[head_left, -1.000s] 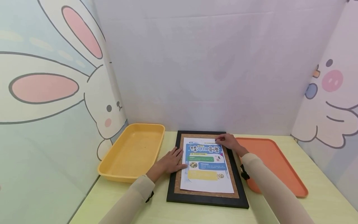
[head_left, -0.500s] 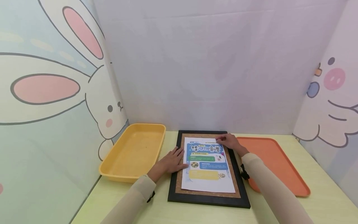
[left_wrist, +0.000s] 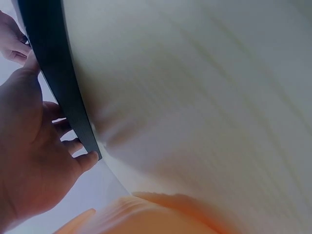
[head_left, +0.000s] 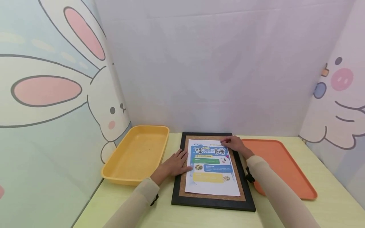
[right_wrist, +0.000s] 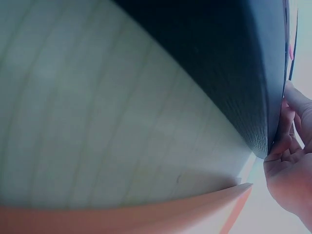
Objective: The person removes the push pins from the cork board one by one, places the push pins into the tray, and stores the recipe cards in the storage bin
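A black-framed cork board (head_left: 214,203) lies on the table with a printed paper sheet (head_left: 210,189) on it. My left hand (head_left: 174,164) rests with spread fingers on the board's left side, its thumb reaching onto the sheet. At the sheet's top right corner, my right hand (head_left: 234,143) pinches a small dark pushpin (head_left: 221,142), mostly hidden by the fingers. A pink dot (head_left: 227,156), seemingly another pin, shows at the sheet's right edge. In the right wrist view, the right fingers (right_wrist: 287,117) appear beyond the frame's edge.
To the left stands a shallow yellow tray (head_left: 163,148). An orange tray (head_left: 280,164) lies to the right, partly under the right forearm. Behind the pale table (head_left: 328,209) hangs a light cloth wall (head_left: 211,79), with cartoon-printed walls at both sides.
Both hands stay in the same places on the board. The whole head view shifts very slightly; the right fingers remain at the sheet's top right corner.
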Motion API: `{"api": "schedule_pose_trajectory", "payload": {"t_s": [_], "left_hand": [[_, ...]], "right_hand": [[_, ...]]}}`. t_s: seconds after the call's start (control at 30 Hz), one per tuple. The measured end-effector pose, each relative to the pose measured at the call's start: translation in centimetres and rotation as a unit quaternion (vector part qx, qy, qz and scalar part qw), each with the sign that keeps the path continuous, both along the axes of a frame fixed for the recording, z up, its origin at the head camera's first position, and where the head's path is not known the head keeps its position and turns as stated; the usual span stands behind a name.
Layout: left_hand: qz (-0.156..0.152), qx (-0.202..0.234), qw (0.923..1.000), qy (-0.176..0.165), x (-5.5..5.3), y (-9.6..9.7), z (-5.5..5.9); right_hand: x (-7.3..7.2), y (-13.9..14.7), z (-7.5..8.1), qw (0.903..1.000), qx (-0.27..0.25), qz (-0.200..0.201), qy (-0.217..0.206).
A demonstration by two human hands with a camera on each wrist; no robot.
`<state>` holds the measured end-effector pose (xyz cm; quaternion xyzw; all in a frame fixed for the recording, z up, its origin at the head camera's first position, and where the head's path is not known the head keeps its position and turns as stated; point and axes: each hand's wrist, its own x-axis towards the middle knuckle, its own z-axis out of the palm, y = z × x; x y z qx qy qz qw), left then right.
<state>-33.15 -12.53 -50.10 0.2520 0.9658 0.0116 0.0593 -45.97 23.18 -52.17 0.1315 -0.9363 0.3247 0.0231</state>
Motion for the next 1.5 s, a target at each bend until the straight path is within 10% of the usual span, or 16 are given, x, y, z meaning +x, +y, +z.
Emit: {"api": "schedule_pose_trajectory", "payload": {"t_s": [1.5], "left_hand": [[0.0, 0.006, 1.0, 0.002, 0.0, -0.3, -0.3]], "right_hand": [[0.4, -0.4, 0.4, 0.9998, 0.006, -0.009, -0.015]]}}
